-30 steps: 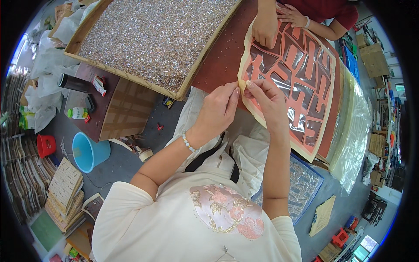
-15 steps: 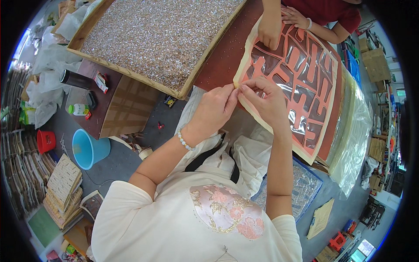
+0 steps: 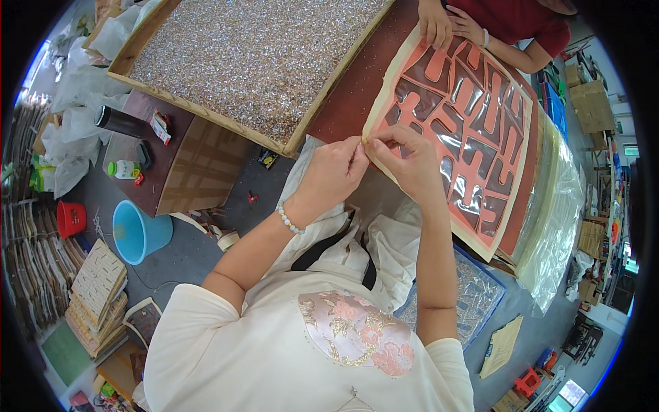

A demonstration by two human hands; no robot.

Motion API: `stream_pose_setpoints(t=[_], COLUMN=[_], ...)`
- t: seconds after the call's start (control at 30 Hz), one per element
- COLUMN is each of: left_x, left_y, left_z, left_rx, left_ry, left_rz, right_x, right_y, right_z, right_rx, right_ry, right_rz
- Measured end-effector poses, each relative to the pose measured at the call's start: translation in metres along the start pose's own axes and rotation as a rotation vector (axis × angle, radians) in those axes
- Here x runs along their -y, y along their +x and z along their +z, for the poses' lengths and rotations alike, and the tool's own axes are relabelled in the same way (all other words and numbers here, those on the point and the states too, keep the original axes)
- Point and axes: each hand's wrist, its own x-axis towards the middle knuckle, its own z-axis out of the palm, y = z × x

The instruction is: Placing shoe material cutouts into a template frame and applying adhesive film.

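Far left: red bucket (image 3: 70,218), blue bucket (image 3: 139,231), stacked boards (image 3: 98,288) on the floor. Low brown side table (image 3: 180,168) holds a dark bottle (image 3: 121,121) and a small white bottle (image 3: 124,169). Above it, a wooden tray (image 3: 255,63) full of glittery grit, resting on the brown table (image 3: 355,86).

Left hand (image 3: 332,175), bead bracelet on the wrist, fingers closed in a pinch on the near left edge of the stencil sheet (image 3: 458,122). Right hand (image 3: 406,163) just beside it, touching; thumb and forefinger also pinched tight on that same edge.

The sheet is cream-bordered, red with cut-out shapes under clear film, lying flat on the table right of the tray, near corner overhanging toward the person.

Top right: another person's hands (image 3: 449,24), red sleeve, rest on the sheet's far edge. Far right: clear plastic sheeting (image 3: 557,220).
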Motion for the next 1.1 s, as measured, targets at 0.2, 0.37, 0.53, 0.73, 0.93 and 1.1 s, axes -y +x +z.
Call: stream_pose_setpoints(t=[0.2,0.37,0.53,0.73,0.93,1.1], left_x=[0.006,0.008,0.013,0.015,0.013,0.015], left_y=[0.0,0.003,0.006,0.007,0.008,0.011], left_z=[0.001,0.003,0.006,0.016,0.012,0.017], left_rx=[-0.011,-0.003,0.07,0.064,0.117,0.05], left_ry=[0.04,0.012,-0.066,-0.453,-0.47,-0.354], left_rz=[0.065,0.056,-0.044,-0.218,-0.261,-0.161], right_x=[0.011,0.0,-0.004,-0.03,-0.031,-0.03], right_y=[-0.002,0.0,0.001,-0.001,-0.001,-0.002], right_z=[0.005,0.011,0.012,0.009,0.007,0.009], right_rx=[-0.012,-0.075,-0.06,-0.056,-0.032,-0.031], right_ry=[-0.029,-0.011,0.198,0.419,0.501,0.453], right_rz=[0.06,0.058,0.167,0.206,0.253,0.241])
